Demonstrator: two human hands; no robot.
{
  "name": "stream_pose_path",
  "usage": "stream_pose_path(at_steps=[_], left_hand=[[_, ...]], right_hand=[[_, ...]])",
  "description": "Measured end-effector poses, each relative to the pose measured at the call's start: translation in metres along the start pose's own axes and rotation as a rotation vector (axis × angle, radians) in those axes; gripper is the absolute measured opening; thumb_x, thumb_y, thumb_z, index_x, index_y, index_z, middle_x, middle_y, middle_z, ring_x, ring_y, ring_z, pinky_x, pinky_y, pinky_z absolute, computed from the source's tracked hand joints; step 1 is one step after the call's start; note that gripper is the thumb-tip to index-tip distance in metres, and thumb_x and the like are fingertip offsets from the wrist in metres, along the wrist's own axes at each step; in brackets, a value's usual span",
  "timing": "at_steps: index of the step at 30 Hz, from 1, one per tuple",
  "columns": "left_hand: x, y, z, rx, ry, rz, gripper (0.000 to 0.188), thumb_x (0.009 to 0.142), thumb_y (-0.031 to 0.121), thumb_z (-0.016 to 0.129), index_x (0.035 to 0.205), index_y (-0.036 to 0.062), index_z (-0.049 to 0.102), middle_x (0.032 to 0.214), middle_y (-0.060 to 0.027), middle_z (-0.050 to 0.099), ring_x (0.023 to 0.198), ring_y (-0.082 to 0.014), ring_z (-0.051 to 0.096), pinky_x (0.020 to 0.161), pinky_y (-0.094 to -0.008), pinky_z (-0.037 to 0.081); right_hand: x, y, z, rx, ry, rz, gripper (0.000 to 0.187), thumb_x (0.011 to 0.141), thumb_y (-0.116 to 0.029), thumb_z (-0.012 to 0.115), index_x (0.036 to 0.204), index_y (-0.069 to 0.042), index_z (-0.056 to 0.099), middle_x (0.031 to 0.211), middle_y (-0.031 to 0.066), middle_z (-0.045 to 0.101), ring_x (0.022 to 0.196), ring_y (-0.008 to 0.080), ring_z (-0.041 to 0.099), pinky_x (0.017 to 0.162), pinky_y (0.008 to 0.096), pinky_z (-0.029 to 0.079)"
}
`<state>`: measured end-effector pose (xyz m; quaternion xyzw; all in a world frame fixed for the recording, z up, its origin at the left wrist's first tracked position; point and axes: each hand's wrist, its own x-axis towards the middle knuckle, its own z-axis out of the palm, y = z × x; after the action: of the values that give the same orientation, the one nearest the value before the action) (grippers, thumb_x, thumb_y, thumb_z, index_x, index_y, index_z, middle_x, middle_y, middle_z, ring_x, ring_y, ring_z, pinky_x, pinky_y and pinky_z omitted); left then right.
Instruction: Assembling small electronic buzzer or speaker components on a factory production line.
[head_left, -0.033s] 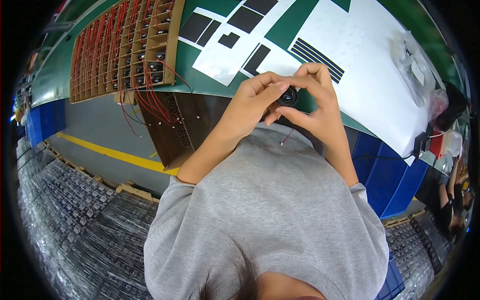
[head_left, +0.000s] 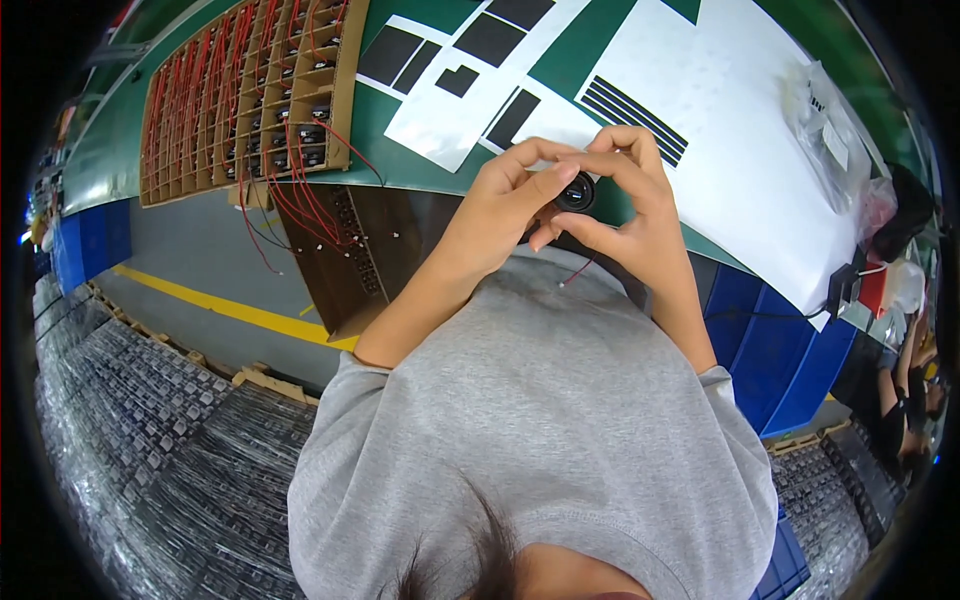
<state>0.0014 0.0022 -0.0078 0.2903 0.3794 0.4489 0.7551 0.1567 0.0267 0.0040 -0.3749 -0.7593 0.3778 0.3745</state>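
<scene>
Above the table's near edge, both hands hold a small round black part that looks like a little speaker; its round, ringed face shows. My left hand grips it from the left, thumb on its upper rim and fingers curled behind. My right hand has thumb and forefinger about its right side, the other fingers bent above. A thin red wire with a small white plug hangs below the hands, in front of the grey shirt. Fingers hide the back of the part.
At the left, a divided cardboard box holds several black parts; red wires trail over the edge. White sheets with black adhesive-looking pieces lie on the green table. Plastic bags lie far right. Blue bins stand below; another person's arm shows.
The round part has turned very slightly in my fingers, and the wire's plug has swung a little to the left. Both hands stay almost in place.
</scene>
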Motion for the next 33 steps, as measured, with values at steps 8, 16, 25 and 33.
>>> stream_pose_path(at_steps=[8,16,25,33], left_hand=[[0.002,0.002,0.007,-0.106,0.012,0.000,0.026,0.089,0.023,0.045,0.105,0.0032,0.041,0.062,-0.0037,0.051,0.045,-0.0069,0.046,0.038,-0.0168,0.034],[0.001,0.006,0.009,0.193,-0.005,0.022,0.025,0.089,0.018,0.043,0.109,0.0040,0.038,0.059,-0.0042,0.052,0.043,-0.0063,0.047,0.042,-0.0166,0.037],[0.000,0.005,0.014,0.323,-0.096,0.064,0.039,0.082,0.019,0.055,0.115,0.0046,0.039,0.078,-0.0043,0.053,0.056,-0.0046,0.048,0.047,-0.0141,0.037],[-0.001,0.007,0.013,0.459,-0.067,0.060,0.045,0.078,0.023,0.060,0.114,0.0048,0.040,0.091,-0.0084,0.053,0.081,-0.0135,0.053,0.069,-0.0241,0.044]], right_hand=[[0.000,0.003,-0.005,0.044,0.014,0.065,0.037,0.060,-0.019,0.074,0.091,-0.005,0.059,0.093,0.0058,0.052,0.086,0.0172,0.052,0.073,0.0269,0.042],[-0.002,-0.004,-0.004,0.127,-0.090,0.324,0.035,0.061,-0.017,0.074,0.087,-0.003,0.054,0.071,0.0047,0.058,0.067,0.0121,0.055,0.063,0.0229,0.043],[-0.006,0.001,-0.001,0.106,-0.083,0.338,0.034,0.060,-0.015,0.071,0.085,-0.004,0.052,0.071,0.0034,0.056,0.064,0.0112,0.052,0.061,0.0215,0.042],[-0.008,0.002,0.010,0.015,-0.044,0.191,0.036,0.061,-0.009,0.066,0.095,-0.004,0.053,0.081,0.0079,0.057,0.066,0.0206,0.056,0.058,0.0266,0.045]])
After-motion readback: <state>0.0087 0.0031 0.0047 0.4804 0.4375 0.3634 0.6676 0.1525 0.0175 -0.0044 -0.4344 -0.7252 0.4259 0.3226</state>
